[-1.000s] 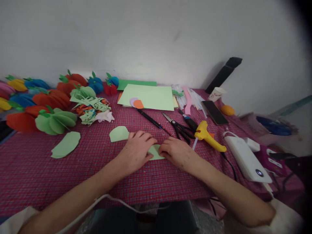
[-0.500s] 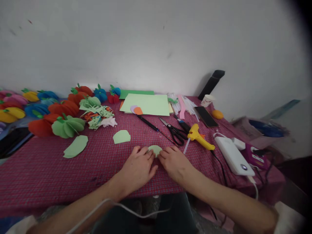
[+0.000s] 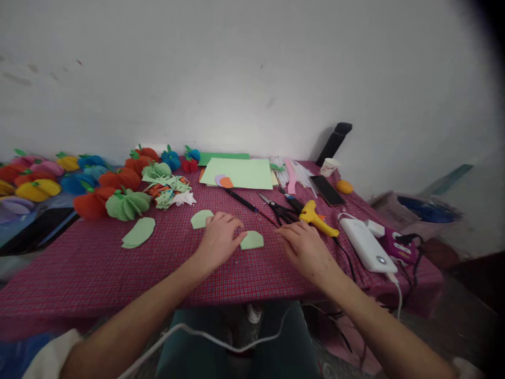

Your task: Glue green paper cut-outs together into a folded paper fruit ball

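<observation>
A folded pale green paper half-circle (image 3: 252,240) lies on the checked cloth between my hands. My left hand (image 3: 221,235) is open to its left, thumb close to the paper's edge. Its fingers overlap the right end of a second folded green paper piece (image 3: 200,219); I cannot tell whether they touch it. My right hand (image 3: 306,248) hovers open at the right, nothing visible in its fingers. Just beyond it are black-handled scissors (image 3: 279,210) and a yellow glue gun (image 3: 319,220). Farther left rests a stack of folded green paper (image 3: 139,232).
Colourful paper pumpkins (image 3: 128,204) crowd the left side, beside paper scraps (image 3: 169,190). Green sheets (image 3: 240,173) lie at the back. To the right are a phone (image 3: 327,190), a paper cup (image 3: 329,167), a white power bank (image 3: 366,246) and a purple power strip (image 3: 399,247). A white cable crosses my lap.
Both hands have let go of the folded green half-circle and moved apart, left hand leftward towards the second piece, right hand rightward. The view has shifted slightly.
</observation>
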Tool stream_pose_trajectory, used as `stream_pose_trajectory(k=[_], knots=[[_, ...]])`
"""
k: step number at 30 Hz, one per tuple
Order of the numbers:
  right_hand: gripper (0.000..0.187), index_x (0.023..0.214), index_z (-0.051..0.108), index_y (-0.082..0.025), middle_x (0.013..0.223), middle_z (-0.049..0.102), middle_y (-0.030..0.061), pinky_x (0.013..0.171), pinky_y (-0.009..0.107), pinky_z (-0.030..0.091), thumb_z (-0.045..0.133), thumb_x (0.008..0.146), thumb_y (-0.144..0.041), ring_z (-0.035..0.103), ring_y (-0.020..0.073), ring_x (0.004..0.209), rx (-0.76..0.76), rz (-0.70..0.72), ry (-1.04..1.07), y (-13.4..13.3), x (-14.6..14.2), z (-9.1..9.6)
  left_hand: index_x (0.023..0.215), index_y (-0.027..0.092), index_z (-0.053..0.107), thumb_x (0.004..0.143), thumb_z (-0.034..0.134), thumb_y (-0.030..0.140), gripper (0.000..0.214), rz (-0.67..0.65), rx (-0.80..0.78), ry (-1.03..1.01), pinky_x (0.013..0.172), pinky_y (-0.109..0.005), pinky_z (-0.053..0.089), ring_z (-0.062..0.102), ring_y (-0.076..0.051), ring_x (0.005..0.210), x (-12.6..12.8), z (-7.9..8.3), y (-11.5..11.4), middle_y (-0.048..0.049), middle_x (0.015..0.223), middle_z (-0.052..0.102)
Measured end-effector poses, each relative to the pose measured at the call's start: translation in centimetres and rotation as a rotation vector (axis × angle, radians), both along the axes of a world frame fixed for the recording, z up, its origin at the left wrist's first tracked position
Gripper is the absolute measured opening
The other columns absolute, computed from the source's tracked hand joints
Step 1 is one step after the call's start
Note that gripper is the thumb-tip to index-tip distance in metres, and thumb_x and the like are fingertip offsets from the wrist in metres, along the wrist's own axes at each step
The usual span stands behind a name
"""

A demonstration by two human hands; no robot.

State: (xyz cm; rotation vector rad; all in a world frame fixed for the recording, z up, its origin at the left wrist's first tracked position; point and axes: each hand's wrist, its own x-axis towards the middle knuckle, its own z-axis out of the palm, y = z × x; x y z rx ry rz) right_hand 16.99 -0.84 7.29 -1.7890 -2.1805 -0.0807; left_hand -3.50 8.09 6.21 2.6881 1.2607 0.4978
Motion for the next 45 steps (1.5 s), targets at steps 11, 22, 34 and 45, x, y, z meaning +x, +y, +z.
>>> stream_pose_trajectory(k=[11,22,34,45], knots=[[0.028,0.108,0.06,-0.021,0.104,0.064,0.0056,0.087,0.039,0.029,0.043,0.087,-0.012,0.046,0.0233,0.101,-0.066,0.046,-0.091,0.1,-2.9,-3.8,0.086,0.018,0.057,0.081,0.053,0.027,0.011,-0.17,0.136,0.236,0.075,-0.039,0.029,0.046,-0.025,0.092,2.1,-1.7,-0.8,-0.0065,0.089,0.06],[0.032,0.11,0.058,-0.015,0.113,0.06,0.0106,0.095,0.049,0.023,0.039,0.085,-0.009,0.038,0.028,0.115,-0.091,0.046,-0.177,0.2,-4.4,-5.0,0.09,0.019,0.057,0.085,0.046,0.022,0.012,-0.151,0.205,0.284,0.074,-0.037,0.03,0.045,-0.024,0.091,2.1,-2.2,-1.4,-0.0071,0.091,0.057],[0.032,0.117,0.056,-0.02,0.123,0.058,0.0032,0.107,0.045,0.013,0.041,0.089,-0.019,0.03,0.0225,0.128,0.022,0.009,-0.084,0.2,-2.9,-2.7,0.1,0.025,0.063,0.092,0.034,0.031,0.031,0.101,0.188,-0.015,0.083,-0.043,0.029,0.048,-0.025,0.103,-1.1,-1.7,0.5,-0.0019,0.103,0.067],[0.043,0.123,0.05,-0.017,0.129,0.053,0.0075,0.107,0.049,0.014,0.035,0.092,-0.041,0.027,0.024,0.131,-0.015,0.068,-0.072,1.6,-4.0,-4.9,0.121,0.022,0.052,0.09,0.035,0.025,0.035,-0.148,0.174,0.07,0.096,-0.047,0.025,0.04,-0.025,0.119,-0.2,-4.1,-2.2,-0.0024,0.121,0.059]])
